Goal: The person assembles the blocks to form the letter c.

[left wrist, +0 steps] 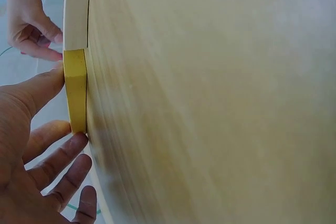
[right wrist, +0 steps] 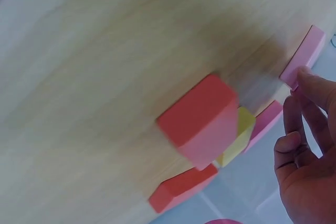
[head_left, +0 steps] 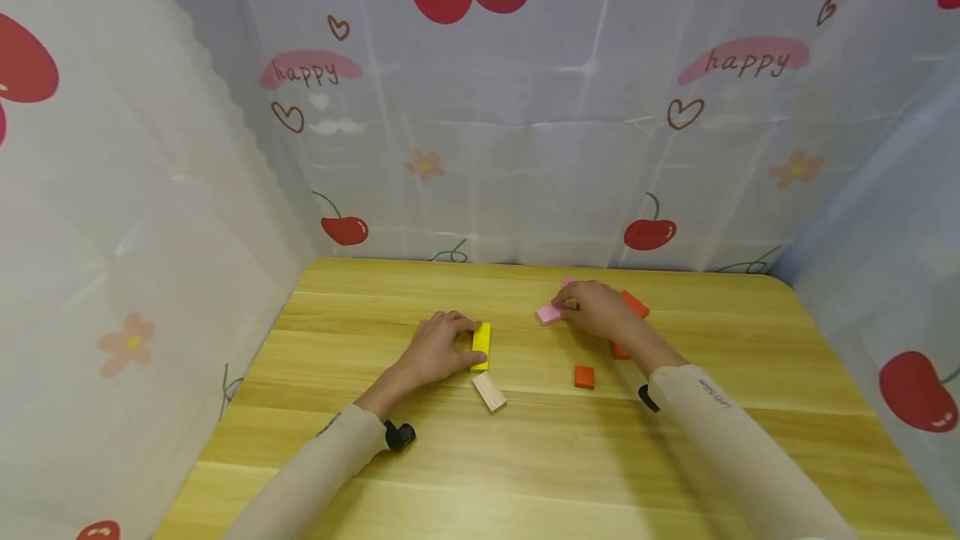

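My left hand (head_left: 437, 348) pinches a yellow block (head_left: 482, 346) lengthwise, thumb at one end and fingertips at the other, in the head view. The left wrist view shows this yellow block (left wrist: 76, 90) lying on the table, the other fingers of the hand (left wrist: 29, 148) spread. Close to its near end is a plain wooden block (head_left: 489, 392). Farther right, my right hand (head_left: 596, 309) pinches one end of a pink block (head_left: 548, 315) between thumb and finger. In the right wrist view the pink block (right wrist: 305, 56) lies low at the tabletop.
Behind my right hand a second pink block (right wrist: 265, 123) and a yellow block (right wrist: 239, 136) stand near a large red block (right wrist: 199, 116) and a lower red one (right wrist: 184, 186). A small orange-red block (head_left: 584, 377) lies nearer on the wooden table (head_left: 525, 473). Printed curtains (head_left: 517, 182) surround the table.
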Demonstrator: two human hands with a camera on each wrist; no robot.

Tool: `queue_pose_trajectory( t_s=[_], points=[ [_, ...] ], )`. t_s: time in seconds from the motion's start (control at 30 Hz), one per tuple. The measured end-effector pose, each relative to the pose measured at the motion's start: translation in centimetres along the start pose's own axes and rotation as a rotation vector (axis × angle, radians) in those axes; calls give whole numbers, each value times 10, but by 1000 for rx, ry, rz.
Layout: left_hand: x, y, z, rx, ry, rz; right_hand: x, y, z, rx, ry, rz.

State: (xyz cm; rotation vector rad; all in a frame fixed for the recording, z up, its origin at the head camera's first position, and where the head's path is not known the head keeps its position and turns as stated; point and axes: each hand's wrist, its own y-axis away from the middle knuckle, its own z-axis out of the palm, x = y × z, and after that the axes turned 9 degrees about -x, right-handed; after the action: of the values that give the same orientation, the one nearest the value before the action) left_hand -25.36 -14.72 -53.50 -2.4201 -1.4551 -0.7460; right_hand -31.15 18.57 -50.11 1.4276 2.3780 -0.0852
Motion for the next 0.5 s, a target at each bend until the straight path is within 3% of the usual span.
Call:
queue_pose_trajectory(
  t_s=[0.5],
  points=[
    [1, 1, -1, 7, 10, -6, -12, -14, -9, -49, -12, -32]
  ],
)
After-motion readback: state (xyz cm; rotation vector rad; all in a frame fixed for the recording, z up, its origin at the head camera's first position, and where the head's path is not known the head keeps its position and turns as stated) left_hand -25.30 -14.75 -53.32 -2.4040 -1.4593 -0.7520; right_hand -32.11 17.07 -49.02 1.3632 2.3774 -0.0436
